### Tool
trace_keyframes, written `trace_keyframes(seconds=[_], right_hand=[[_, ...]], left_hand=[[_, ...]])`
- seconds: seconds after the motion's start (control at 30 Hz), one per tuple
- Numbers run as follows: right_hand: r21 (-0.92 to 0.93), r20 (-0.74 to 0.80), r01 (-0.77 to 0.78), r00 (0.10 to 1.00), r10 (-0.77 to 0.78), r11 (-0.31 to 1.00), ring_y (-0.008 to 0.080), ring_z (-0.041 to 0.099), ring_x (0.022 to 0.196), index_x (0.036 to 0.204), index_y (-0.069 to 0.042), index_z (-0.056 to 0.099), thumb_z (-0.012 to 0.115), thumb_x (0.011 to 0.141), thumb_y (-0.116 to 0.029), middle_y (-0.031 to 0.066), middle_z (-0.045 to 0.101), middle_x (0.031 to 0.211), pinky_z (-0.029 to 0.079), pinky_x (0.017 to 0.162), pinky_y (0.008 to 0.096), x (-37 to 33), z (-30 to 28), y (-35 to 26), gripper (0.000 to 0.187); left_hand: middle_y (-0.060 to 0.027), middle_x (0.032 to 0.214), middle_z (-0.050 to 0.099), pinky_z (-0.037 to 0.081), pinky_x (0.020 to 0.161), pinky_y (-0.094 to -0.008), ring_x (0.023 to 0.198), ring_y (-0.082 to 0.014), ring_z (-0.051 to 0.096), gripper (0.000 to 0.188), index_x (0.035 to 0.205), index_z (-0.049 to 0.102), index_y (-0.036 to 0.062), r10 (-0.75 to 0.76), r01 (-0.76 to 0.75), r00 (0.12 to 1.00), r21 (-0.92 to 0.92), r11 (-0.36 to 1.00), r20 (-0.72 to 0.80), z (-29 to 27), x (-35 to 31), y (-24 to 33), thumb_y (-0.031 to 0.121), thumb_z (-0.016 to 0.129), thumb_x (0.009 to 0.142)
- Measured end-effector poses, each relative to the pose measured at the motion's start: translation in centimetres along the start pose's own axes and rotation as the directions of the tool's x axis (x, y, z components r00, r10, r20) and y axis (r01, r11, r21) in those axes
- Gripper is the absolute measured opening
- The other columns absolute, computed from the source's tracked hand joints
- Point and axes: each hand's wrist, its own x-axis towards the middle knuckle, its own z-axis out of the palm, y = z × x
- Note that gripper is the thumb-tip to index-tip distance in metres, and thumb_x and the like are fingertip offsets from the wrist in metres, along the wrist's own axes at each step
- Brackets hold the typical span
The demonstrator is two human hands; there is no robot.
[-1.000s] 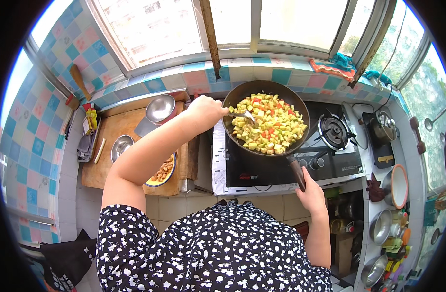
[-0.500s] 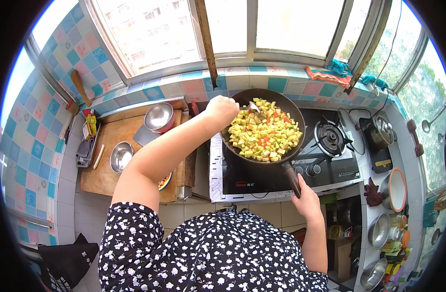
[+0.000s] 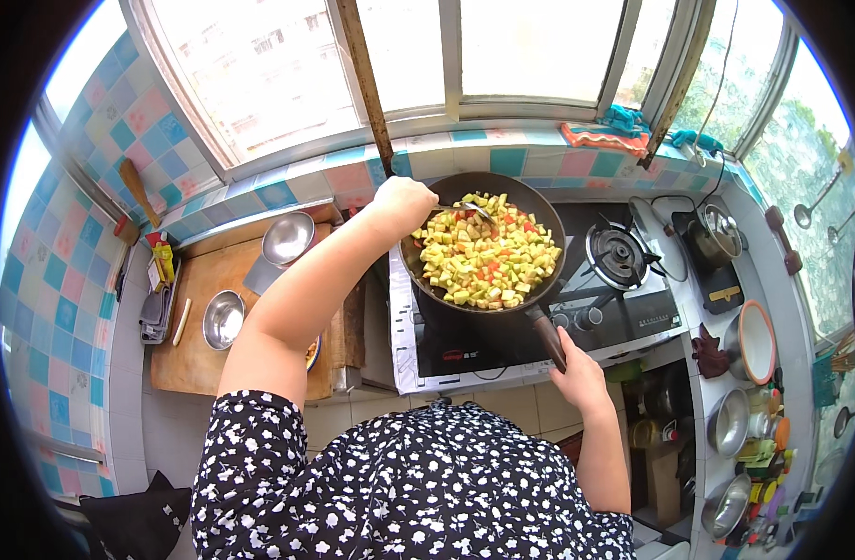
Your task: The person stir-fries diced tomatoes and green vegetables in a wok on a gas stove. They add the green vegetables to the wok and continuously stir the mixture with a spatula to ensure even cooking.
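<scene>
A dark frying pan (image 3: pixel 550 217) stands on the left side of the gas stove, filled with diced pale-green vegetable (image 3: pixel 488 259) and bits of red. My left hand (image 3: pixel 402 206) is closed on the handle of a metal spoon (image 3: pixel 481 212) at the pan's left rim. The spoon's head is partly sunk in the far part of the dice. My right hand (image 3: pixel 580 381) grips the pan's brown handle (image 3: pixel 548 338), which points toward me and to the right.
Right of the pan is a bare burner (image 3: pixel 620 255). A wooden cutting board (image 3: pixel 189 364) on the left bears a steel bowl (image 3: pixel 224 320) and another bowl (image 3: pixel 287 239). Along the right counter stand a small pot (image 3: pixel 715 238), an orange-rimmed basin (image 3: pixel 754 343) and steel bowls.
The whole view has shifted, so the scene sits a little farther left. Within the pan, the spoon's head has moved slightly right and nearer. Both hands keep their grips.
</scene>
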Motion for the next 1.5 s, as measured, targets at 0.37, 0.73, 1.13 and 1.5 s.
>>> trace_keyframes(seconds=[0.37, 0.73, 1.13, 1.5], right_hand=[[-0.03, 0.026, -0.01, 1.0, 0.01, 1.0, 0.0351, 0.06, 0.106, 0.148, -0.016, 0.03, 0.067, 0.081, -0.018, 0.0156, 0.061, 0.118, 0.048, 0.091, 0.0434, 0.0, -0.1, -0.3, 0.076], [-0.04, 0.013, 0.022, 1.0, -0.022, 0.999, 0.0355, 0.061, 0.105, 0.149, -0.016, 0.027, 0.064, 0.083, -0.018, 0.0138, 0.06, 0.12, 0.048, 0.091, 0.0446, 0.0, 0.1, 0.2, 0.076], [-0.055, 0.029, -0.014, 0.999, 0.016, 0.998, 0.0344, 0.061, 0.105, 0.148, -0.016, 0.029, 0.066, 0.083, -0.019, 0.014, 0.061, 0.119, 0.048, 0.092, 0.0439, -0.1, -0.2, -0.2, 0.075], [-0.049, 0.026, -0.001, 1.0, 0.003, 0.999, 0.0353, 0.061, 0.104, 0.149, -0.016, 0.028, 0.066, 0.083, -0.018, 0.0151, 0.061, 0.117, 0.048, 0.091, 0.0445, 0.0, -0.2, 0.1, 0.075]], left_hand=[[-0.0096, 0.088, 0.069, 0.055, 0.073, -0.0374, 0.087, -0.0258, 0.069, 0.023, 0.11, 0.065, 0.0124, 0.027, -0.035, 0.995, -0.086, 0.996, -0.096, -1.4, 1.4, 6.9, 0.014, 0.056, 0.089], [-0.0107, 0.089, 0.07, 0.056, 0.071, -0.0381, 0.085, -0.0269, 0.07, 0.019, 0.105, 0.064, 0.0101, 0.071, -0.076, 0.988, -0.035, 0.996, -0.135, -1.6, 1.0, 7.9, 0.012, 0.056, 0.088], [-0.0098, 0.086, 0.066, 0.054, 0.066, -0.039, 0.078, -0.0271, 0.068, 0.041, 0.128, 0.057, 0.0172, 0.231, -0.233, 0.972, 0.069, 0.97, 0.038, -4.0, -6.3, 0.7, 0.02, 0.063, 0.088], [-0.0108, 0.082, 0.067, 0.053, 0.07, -0.0393, 0.078, -0.0275, 0.067, 0.041, 0.117, 0.066, 0.0172, 0.243, -0.236, 0.968, -0.1, 0.966, 0.06, -4.5, -13.0, -2.6, 0.043, 0.063, 0.086]])
